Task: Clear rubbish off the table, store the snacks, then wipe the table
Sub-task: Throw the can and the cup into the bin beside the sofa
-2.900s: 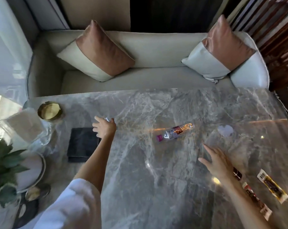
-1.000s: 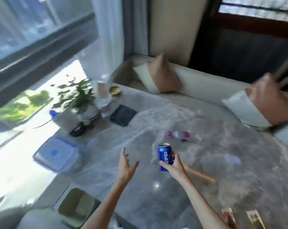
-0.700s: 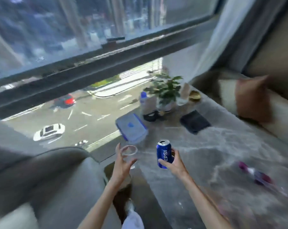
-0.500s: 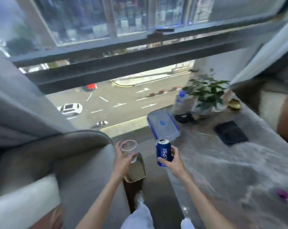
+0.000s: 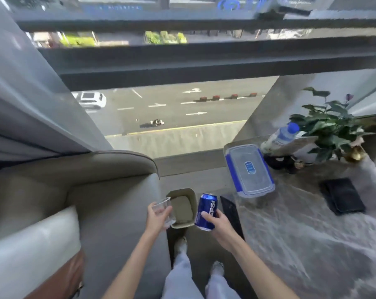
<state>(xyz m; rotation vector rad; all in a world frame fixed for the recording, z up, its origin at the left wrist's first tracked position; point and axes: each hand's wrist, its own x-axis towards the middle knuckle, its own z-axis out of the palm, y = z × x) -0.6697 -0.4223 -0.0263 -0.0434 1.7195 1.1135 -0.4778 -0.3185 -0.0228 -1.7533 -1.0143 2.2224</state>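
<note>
Early in the clear-up, judging by the scene: rubbish in both hands, nothing yet dropped. Left hand [image 5: 155, 220] clasped round a clear plastic cup [image 5: 163, 213], held at the near left rim of the small tan bin [image 5: 190, 198] on the floor between armchair [image 5: 79, 190] and counter [image 5: 312, 234]. Right hand [image 5: 217, 222] wrapped round a blue Pepsi can [image 5: 205, 211], tilted, just at the bin's right edge and not yet over the opening. Bin seemingly empty inside. Still waiting on the counter: a lidded clear container with blue clips [image 5: 248, 170], probably meant for the snacks, shut; a dark cloth or pad [image 5: 342, 198]; a water bottle [image 5: 280, 138] leaning beside a potted plant [image 5: 329, 126]. Snacks out of view here. Storing and wiping apparently still ahead.
</note>
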